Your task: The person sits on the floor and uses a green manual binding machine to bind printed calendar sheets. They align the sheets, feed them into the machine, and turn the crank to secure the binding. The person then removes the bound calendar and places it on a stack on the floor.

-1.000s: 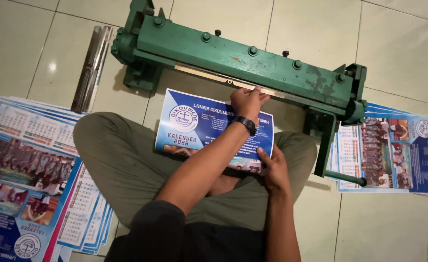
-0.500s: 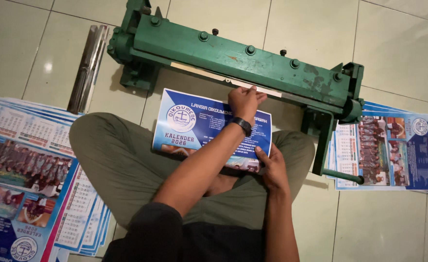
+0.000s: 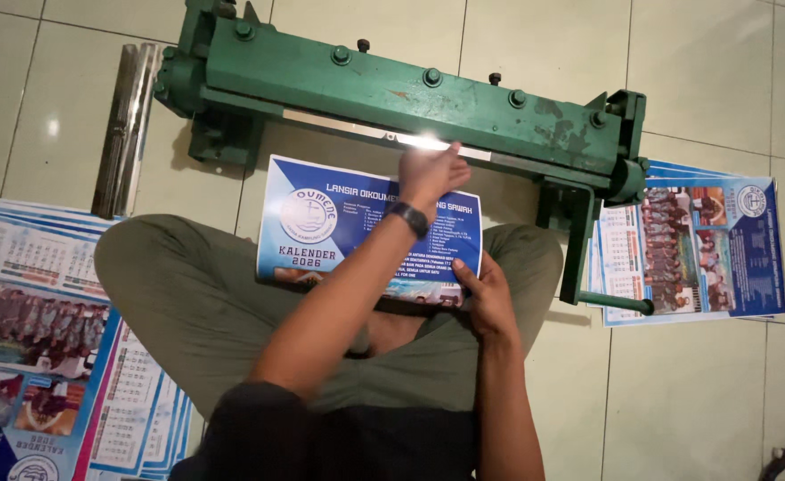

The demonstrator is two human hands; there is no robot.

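Person seated cross-legged on tiled floor (image 3: 713,80). Blue calendar sheet (image 3: 339,223) lies across the lap, top edge toward the green metal press (image 3: 392,89). Left hand (image 3: 432,174) rests at the sheet's top edge, just beside the press slot; whether it pinches the sheet cannot be told. Right hand (image 3: 488,298) grasps the sheet's lower right corner. Calendar stack (image 3: 36,330) at left, printed sheets (image 3: 704,240) at right

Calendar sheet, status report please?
Left hand on calendar sheet top edge at green press. Right hand grips lower corner. Nothing in the way.
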